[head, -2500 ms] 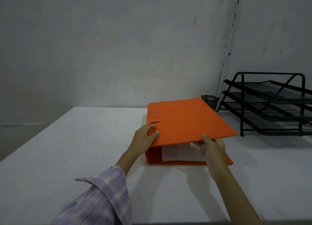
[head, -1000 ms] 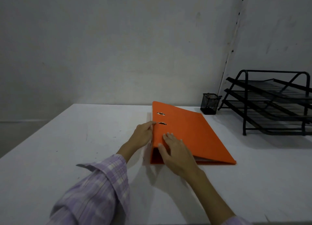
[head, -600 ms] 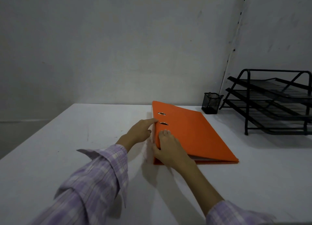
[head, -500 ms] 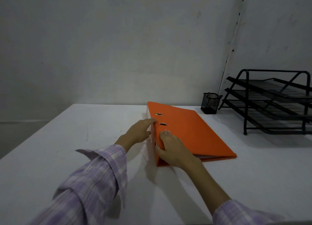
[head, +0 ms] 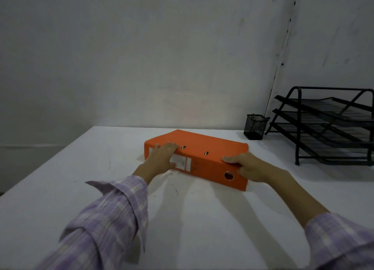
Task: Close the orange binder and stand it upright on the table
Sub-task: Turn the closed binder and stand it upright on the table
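The orange binder (head: 204, 146) lies flat and closed on the white table (head: 81, 168), its spine with a white label and a round finger hole turned toward me. My left hand (head: 162, 158) grips the spine's left end, fingers over the top cover. My right hand (head: 250, 166) holds the spine's right end, thumb on the cover, fingers curled around the near corner.
A small black mesh pen cup (head: 255, 126) stands at the back right by the wall. A black three-tier wire letter tray (head: 332, 126) fills the right rear of the table. The wall runs close behind the binder.
The binder's cover came down shut, then the binder was turned about a quarter turn so its spine faces me. Both hands shifted to the spine's two ends.
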